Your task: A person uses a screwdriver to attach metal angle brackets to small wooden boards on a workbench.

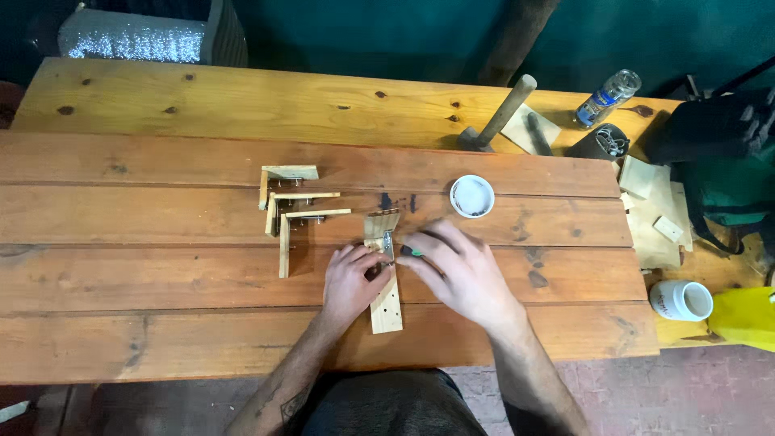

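Wood strip (387,303) lies on the surface (161,266), long axis toward the person. Left hand (352,281) pinches a metal hinge (388,245) on it; right hand (458,270) grips a green-tipped tool (412,252) just beside

One view only — a head-worn camera looking almost straight down from above the wooden table (161,274), near enough that both forearms enter from the bottom edge. The far edge of the table sits at the top of frame; beyond it the background is dark, probably floor — hard to tell.
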